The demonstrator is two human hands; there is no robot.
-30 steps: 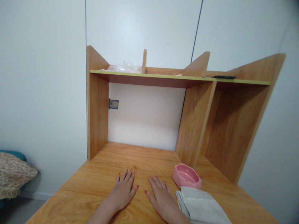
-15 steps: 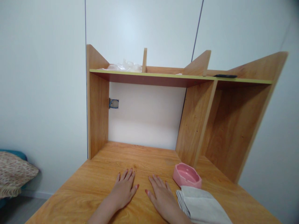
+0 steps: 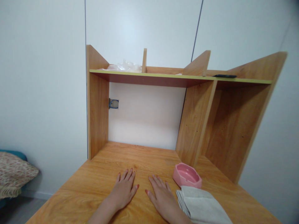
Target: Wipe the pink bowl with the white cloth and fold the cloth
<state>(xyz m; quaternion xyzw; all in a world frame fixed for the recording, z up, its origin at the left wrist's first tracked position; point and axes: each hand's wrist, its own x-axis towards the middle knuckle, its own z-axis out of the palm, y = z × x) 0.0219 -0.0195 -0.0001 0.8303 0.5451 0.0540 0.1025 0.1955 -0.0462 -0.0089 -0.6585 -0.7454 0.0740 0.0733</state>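
Note:
My left hand (image 3: 123, 190) lies flat on the wooden desk (image 3: 98, 180), palm down, fingers stretched out and holding nothing. Beside it my right hand (image 3: 163, 199) rests flat in the same way, fingers apart and empty. A folded grey cloth (image 3: 202, 207) lies just right of my right hand, its edge touching or nearly touching the hand. Behind the cloth sits a pink dish (image 3: 187, 175) with notched rim, apart from both hands.
The desk carries a wooden hutch (image 3: 193, 124) with upright dividers and a shelf (image 3: 163, 75). Crumpled clear plastic (image 3: 123, 66) and a dark flat object (image 3: 225, 76) lie on the shelf. A patterned cushion (image 3: 14, 177) is at the far left, below desk level.

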